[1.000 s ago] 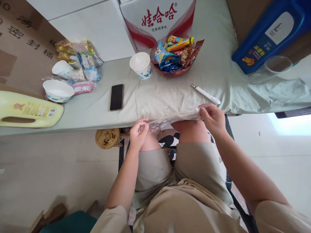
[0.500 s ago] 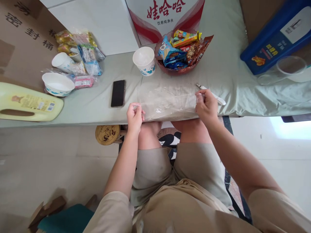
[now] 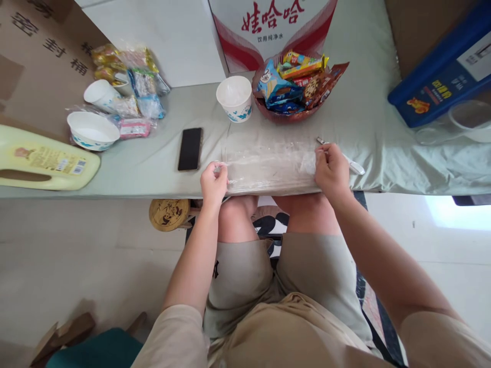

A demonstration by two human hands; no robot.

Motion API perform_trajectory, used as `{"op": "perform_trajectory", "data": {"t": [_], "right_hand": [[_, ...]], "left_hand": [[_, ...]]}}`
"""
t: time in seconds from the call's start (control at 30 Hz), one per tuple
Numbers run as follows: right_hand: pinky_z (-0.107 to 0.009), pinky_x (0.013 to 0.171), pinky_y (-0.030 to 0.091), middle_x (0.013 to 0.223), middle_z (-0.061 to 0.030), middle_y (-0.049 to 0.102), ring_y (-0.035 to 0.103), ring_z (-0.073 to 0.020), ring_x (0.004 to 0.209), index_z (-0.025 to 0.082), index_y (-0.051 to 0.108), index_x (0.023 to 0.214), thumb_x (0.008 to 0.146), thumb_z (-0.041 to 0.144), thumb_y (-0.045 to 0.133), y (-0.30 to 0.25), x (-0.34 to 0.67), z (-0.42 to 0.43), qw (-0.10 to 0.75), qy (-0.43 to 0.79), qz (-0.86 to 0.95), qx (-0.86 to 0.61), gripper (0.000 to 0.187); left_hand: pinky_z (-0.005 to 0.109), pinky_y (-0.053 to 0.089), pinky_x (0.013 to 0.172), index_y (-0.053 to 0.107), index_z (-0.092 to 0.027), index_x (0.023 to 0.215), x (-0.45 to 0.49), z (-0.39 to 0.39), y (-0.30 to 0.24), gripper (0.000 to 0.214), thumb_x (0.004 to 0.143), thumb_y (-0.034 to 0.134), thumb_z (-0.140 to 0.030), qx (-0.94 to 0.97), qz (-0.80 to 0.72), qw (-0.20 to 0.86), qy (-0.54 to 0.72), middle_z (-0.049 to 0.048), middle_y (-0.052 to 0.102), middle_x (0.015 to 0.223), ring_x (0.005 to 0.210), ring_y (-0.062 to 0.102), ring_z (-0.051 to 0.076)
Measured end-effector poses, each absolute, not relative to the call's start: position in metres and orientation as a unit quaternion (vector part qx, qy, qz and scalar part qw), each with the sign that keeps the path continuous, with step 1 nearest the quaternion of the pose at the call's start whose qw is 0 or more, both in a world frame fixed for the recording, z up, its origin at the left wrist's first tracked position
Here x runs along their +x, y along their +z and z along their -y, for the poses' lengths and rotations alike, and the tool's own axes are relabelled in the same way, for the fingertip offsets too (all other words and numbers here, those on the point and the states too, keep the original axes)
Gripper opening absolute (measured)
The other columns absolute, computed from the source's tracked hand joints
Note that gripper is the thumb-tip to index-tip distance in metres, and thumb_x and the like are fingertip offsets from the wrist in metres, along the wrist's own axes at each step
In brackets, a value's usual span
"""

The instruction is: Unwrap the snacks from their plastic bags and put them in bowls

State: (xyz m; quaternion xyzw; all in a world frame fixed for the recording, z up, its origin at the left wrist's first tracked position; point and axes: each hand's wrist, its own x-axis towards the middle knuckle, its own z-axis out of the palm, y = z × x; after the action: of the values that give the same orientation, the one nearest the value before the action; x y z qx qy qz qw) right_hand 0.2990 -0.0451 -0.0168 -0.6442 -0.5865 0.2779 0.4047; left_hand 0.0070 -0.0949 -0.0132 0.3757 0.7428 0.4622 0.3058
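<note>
A clear plastic bag (image 3: 268, 166) stretches flat along the front of the cloth-covered table, between my two hands. Its left end is pinched in the closed fingers of my left hand (image 3: 214, 183). Bunched plastic at the right end is gripped by my right hand (image 3: 333, 168). Partly behind my right hand lies a white utility knife (image 3: 356, 167). A black phone (image 3: 190, 148) rests to the left of the bag. Beyond the bag stand a white paper cup (image 3: 235, 102) and a reddish bowl (image 3: 295, 115) heaped with wrapped snacks.
At the left are a yellow jug (image 3: 72, 163), a paper bowl (image 3: 93, 135) and packaged snacks (image 3: 143, 84). A blue container (image 3: 433, 84) and a clear plastic cup (image 3: 470, 120) are at the right. Boxes line the back. A round wooden stool (image 3: 169, 213) is below the table edge.
The camera view has shifted slightly, so the table things appear a little farther right. My hands keep hold of the bag's ends, and its right end looks more bunched at my right hand.
</note>
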Motion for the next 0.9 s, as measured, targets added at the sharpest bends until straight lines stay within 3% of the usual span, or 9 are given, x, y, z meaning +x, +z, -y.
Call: {"op": "perform_trajectory", "data": {"t": [0.17, 0.27, 0.43, 0.6, 0.8, 0.9], "right_hand": [[-0.033, 0.062, 0.036, 0.064, -0.0025, 0.061, 0.051, -0.0185, 0.060, 0.023, 0.060, 0.074, 0.084, 0.032, 0.053, 0.002, 0.299, 0.042, 0.254, 0.265, 0.631, -0.683, 0.015], [-0.031, 0.059, 0.034, 0.057, -0.0023, 0.058, 0.052, -0.0183, 0.058, 0.023, 0.053, 0.060, 0.087, 0.037, 0.051, 0.013, 0.296, 0.045, 0.204, 0.301, 0.624, -0.692, 0.030], [-0.031, 0.052, 0.037, 0.044, -0.0006, 0.050, 0.051, -0.0166, 0.045, 0.023, 0.047, 0.052, 0.090, 0.041, 0.048, 0.013, 0.297, 0.043, 0.235, 0.355, 0.560, -0.711, 0.042], [-0.030, 0.047, 0.038, 0.050, -0.0014, 0.057, 0.047, -0.0140, 0.039, 0.024, 0.052, 0.058, 0.090, 0.044, 0.047, 0.002, 0.303, 0.032, 0.267, 0.418, 0.491, -0.716, 0.038], [-0.034, 0.059, 0.042, 0.046, -0.0028, 0.055, 0.054, -0.0192, 0.052, 0.024, 0.056, 0.058, 0.089, 0.047, 0.050, 0.008, 0.301, 0.032, 0.213, 0.310, 0.569, -0.731, 0.039], [-0.034, 0.064, 0.043, 0.055, -0.0028, 0.063, 0.057, -0.0201, 0.058, 0.023, 0.062, 0.069, 0.086, 0.044, 0.054, 0.009, 0.301, 0.034, 0.213, 0.317, 0.579, -0.720, 0.028]], "left_hand": [[0.017, 0.025, 0.034, 0.062, -0.018, 0.079, 0.007, 0.089, 0.001, 0.003, 0.079, 0.063, -0.021, 0.311, -0.749, 0.382, 0.443, -0.0067, 0.051, 0.048, 0.034, 0.035, 0.005], [0.017, 0.020, 0.035, 0.059, -0.016, 0.069, 0.006, 0.088, 0.009, 0.014, 0.080, 0.062, -0.024, 0.308, -0.739, 0.416, 0.432, -0.0053, 0.051, 0.049, 0.034, 0.030, 0.003], [0.019, 0.018, 0.035, 0.060, -0.018, 0.070, 0.005, 0.087, 0.014, 0.021, 0.086, 0.056, -0.031, 0.332, -0.759, 0.380, 0.412, -0.0057, 0.044, 0.040, 0.033, 0.030, 0.007], [0.021, 0.020, 0.036, 0.056, -0.020, 0.065, 0.004, 0.079, 0.007, 0.027, 0.089, 0.054, -0.032, 0.333, -0.782, 0.351, 0.392, -0.0056, 0.040, 0.039, 0.035, 0.037, 0.009], [0.024, 0.030, 0.043, 0.056, -0.021, 0.059, -0.005, 0.065, -0.005, 0.034, 0.089, 0.057, -0.038, 0.440, -0.802, 0.227, 0.334, -0.0017, 0.048, 0.041, 0.043, 0.047, 0.014], [0.024, 0.034, 0.045, 0.056, -0.021, 0.061, -0.007, 0.059, -0.008, 0.034, 0.091, 0.056, -0.037, 0.435, -0.775, 0.258, 0.379, -0.0020, 0.051, 0.045, 0.043, 0.048, 0.013]]}}
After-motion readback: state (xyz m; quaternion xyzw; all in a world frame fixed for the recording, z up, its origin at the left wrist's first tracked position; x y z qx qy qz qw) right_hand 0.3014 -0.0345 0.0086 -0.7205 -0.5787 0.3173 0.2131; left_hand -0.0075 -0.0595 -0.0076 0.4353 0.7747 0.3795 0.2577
